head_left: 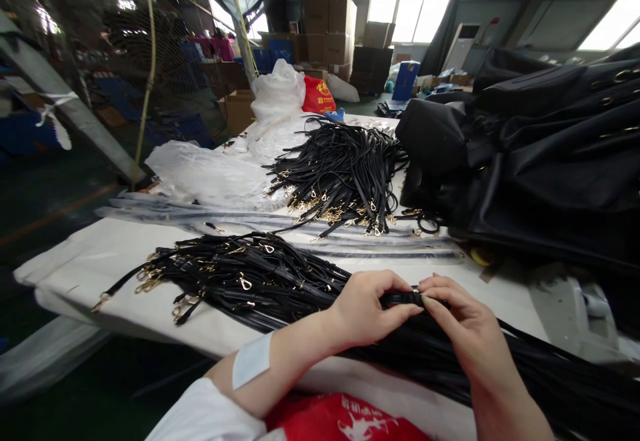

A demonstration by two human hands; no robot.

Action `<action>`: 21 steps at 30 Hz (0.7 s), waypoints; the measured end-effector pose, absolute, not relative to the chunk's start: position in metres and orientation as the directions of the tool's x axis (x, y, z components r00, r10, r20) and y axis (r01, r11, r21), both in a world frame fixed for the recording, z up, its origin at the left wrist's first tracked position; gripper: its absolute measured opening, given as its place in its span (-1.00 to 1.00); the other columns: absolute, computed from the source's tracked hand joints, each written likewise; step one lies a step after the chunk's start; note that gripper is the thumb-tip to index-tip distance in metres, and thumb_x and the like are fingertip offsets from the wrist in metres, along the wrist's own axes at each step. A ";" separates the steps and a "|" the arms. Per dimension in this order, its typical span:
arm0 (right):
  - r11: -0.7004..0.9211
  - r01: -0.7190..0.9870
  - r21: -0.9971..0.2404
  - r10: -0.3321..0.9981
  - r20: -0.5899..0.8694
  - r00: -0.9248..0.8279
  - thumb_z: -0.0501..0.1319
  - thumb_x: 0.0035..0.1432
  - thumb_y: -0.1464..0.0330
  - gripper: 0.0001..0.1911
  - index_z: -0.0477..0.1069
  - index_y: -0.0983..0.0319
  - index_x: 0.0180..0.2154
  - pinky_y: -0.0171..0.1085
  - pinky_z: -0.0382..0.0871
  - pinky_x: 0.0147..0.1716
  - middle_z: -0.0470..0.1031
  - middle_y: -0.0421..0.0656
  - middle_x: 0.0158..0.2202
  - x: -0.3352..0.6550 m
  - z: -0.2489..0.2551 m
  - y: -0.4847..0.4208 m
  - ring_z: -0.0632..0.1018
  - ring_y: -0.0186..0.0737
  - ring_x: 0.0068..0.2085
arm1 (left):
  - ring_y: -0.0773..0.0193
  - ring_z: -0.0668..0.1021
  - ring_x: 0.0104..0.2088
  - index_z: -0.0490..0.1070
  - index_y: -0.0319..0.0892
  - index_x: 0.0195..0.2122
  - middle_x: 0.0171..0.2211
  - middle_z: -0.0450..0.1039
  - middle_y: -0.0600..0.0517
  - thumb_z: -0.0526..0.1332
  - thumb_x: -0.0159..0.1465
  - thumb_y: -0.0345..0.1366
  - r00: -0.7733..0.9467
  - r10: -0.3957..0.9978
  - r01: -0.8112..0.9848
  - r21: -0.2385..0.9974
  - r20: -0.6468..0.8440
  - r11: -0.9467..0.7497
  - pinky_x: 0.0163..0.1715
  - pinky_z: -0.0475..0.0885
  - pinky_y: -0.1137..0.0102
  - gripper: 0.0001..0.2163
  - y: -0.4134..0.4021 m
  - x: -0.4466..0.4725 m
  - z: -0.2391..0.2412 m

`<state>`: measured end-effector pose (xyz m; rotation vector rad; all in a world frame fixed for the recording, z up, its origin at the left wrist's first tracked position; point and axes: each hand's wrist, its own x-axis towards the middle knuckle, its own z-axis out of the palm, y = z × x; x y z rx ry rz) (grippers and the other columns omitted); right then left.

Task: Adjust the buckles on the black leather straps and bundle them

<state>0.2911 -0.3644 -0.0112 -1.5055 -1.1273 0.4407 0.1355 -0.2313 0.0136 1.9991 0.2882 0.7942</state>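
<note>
Between my two hands, just above the front of the table, is a black strap (401,298) with a small buckle or loop at its middle. My left hand (373,304) pinches the strap from the left, thumb below and fingers above. From the right, my right hand (453,308) pinches the same piece close to the left fingertips. Under and beside my left forearm lies a bundle of black straps (270,271) with gold snap hooks, the hooks pointing left. More long black straps (560,368) run out to the right beneath my right wrist.
Farther back on the white table (90,254) lies a second heap of black straps (345,161) with gold hooks. Clear plastic bags (210,174) sit to its left, a red bag (319,94) behind. Black bags (550,154) are piled high at the right. Cardboard boxes (330,28) stand beyond.
</note>
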 end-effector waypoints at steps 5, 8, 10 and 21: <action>0.129 0.473 -0.872 0.821 0.362 0.442 0.27 0.25 0.32 -0.93 0.53 0.09 -0.31 0.04 0.13 0.27 0.53 -0.16 -0.19 0.289 -0.010 -0.364 0.51 -0.10 -0.05 | 0.28 0.59 -0.45 0.60 -0.27 -0.28 -0.41 0.63 -0.04 0.42 0.16 -0.27 0.748 0.484 -0.103 0.800 0.454 -0.591 -0.40 0.40 0.47 -0.82 -0.233 0.140 0.006; 0.166 0.483 -0.860 0.837 0.381 0.392 0.26 0.26 0.36 -0.92 0.52 0.09 -0.30 0.02 0.07 0.33 0.54 -0.19 -0.19 0.290 -0.011 -0.365 0.52 -0.16 -0.06 | 0.28 0.57 -0.48 0.60 -0.27 -0.27 -0.42 0.62 -0.04 0.41 0.17 -0.25 0.758 0.459 -0.113 0.787 0.463 -0.607 -0.43 0.39 0.46 -0.81 -0.234 0.139 0.005; 0.193 0.479 -0.856 0.842 0.395 0.367 0.25 0.27 0.37 -0.91 0.51 0.08 -0.30 -0.01 0.06 0.35 0.53 -0.21 -0.19 0.291 -0.012 -0.365 0.52 -0.20 -0.08 | 0.28 0.57 -0.48 0.60 -0.27 -0.27 -0.42 0.62 -0.04 0.41 0.17 -0.24 0.761 0.451 -0.117 0.782 0.467 -0.613 -0.43 0.39 0.46 -0.80 -0.235 0.139 0.005; 0.125 0.531 -0.838 0.808 0.396 0.435 0.28 0.26 0.34 -0.94 0.52 0.08 -0.30 0.00 0.08 0.31 0.55 -0.21 -0.20 0.289 -0.009 -0.359 0.53 -0.18 -0.10 | 0.25 0.60 -0.40 0.58 -0.23 -0.28 -0.37 0.63 -0.03 0.37 0.19 -0.23 0.741 0.538 -0.072 0.845 0.402 -0.530 -0.36 0.44 0.44 -0.83 -0.231 0.138 0.010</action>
